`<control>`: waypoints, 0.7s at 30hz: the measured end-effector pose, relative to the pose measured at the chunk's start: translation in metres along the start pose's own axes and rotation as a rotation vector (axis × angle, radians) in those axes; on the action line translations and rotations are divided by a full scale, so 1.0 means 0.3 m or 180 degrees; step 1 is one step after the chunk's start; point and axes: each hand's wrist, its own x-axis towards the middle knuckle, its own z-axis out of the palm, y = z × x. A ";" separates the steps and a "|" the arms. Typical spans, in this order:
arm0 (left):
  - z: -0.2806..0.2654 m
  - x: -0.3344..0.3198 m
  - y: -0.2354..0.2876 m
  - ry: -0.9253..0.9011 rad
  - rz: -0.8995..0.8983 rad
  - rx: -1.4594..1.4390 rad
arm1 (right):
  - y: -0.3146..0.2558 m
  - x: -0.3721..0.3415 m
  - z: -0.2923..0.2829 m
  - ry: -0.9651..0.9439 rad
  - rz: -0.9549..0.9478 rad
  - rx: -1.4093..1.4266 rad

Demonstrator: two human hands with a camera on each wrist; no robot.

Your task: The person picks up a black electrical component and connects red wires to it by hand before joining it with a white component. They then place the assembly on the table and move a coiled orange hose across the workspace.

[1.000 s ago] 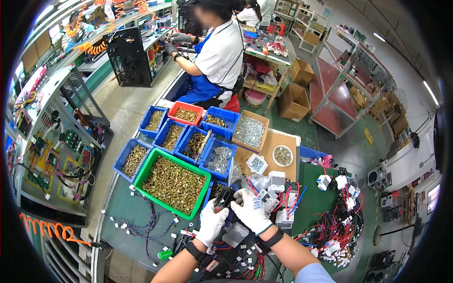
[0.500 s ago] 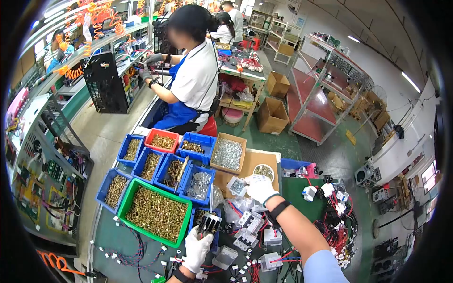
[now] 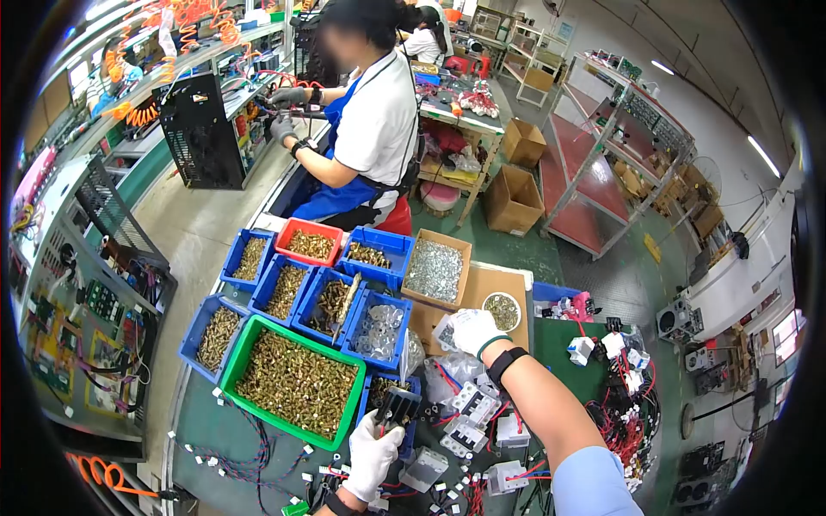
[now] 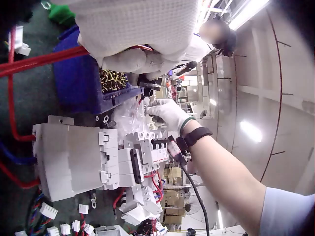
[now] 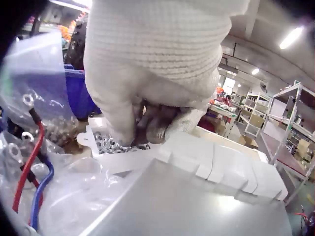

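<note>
My gloved left hand (image 3: 372,456) grips a dark block (image 3: 400,405) with metal parts showing on it, held above a small blue bin of brass-coloured screws (image 4: 113,81). Red wires pass by this hand in the left wrist view. My gloved right hand (image 3: 476,332) is at a small white box (image 3: 444,334) on the cardboard. Its fingers bend down into the box, the tips among small silver ring-shaped washers (image 5: 104,142). I cannot tell whether a washer is pinched between them. The palm and glove hide much of the box.
A green tray (image 3: 360,391) of brass-coloured fasteners and several blue bins stand at left. Behind the right hand are a carton (image 3: 467,258) of silver parts and a round white tub (image 3: 519,311). White breakers (image 3: 469,420) with wires lie in front. A person (image 3: 370,129) sits beyond.
My right hand has left the dark block and reached forward and right to the white box, where it stays. The left hand keeps the block, its top now turned differently. The view has shifted.
</note>
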 end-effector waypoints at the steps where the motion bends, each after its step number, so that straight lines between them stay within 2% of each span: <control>1: -0.002 0.000 -0.006 -0.0005 0.0008 0.0006 | 0.003 -0.002 -0.005 0.0007 -0.0011 0.0069; 4: -0.006 0.010 -0.013 0.0090 -0.0015 0.0052 | 0.027 -0.008 -0.034 0.0155 0.0003 0.0264; 7: -0.012 -0.001 -0.003 0.0004 -0.0057 -0.0122 | 0.012 -0.046 -0.095 -0.0011 0.0192 0.0647; 9: -0.013 0.002 -0.004 -0.0084 -0.0021 -0.0141 | -0.008 -0.103 -0.119 0.0487 -0.0044 0.1209; 11: -0.017 0.005 -0.015 -0.0046 0.0086 -0.0005 | -0.094 -0.195 -0.219 0.0177 0.0065 0.2017; 12: -0.023 0.004 -0.021 -0.0084 0.0057 -0.0071 | -0.148 -0.266 -0.247 0.0113 -0.0084 0.2281; 13: -0.024 0.009 -0.022 -0.0138 0.0058 -0.0142 | -0.195 -0.325 -0.240 0.0075 -0.0236 0.2531; 15: -0.019 0.010 -0.021 -0.0099 0.0118 -0.0143 | -0.290 -0.420 -0.156 -0.0430 -0.0264 0.3419; 17: -0.018 0.010 -0.022 -0.0126 0.0102 -0.0160 | -0.359 -0.453 -0.113 -0.0371 -0.0260 0.3134; 18: -0.019 0.015 -0.027 -0.0095 0.0134 0.0022 | -0.383 -0.455 -0.059 -0.0046 -0.0283 0.3455; 19: -0.023 0.019 -0.035 -0.0106 0.0142 0.0029 | -0.388 -0.459 -0.035 -0.0030 -0.0281 0.3455; 21: -0.030 0.026 -0.047 -0.0133 0.0220 0.0068 | -0.400 -0.462 -0.035 0.0255 -0.0333 0.3104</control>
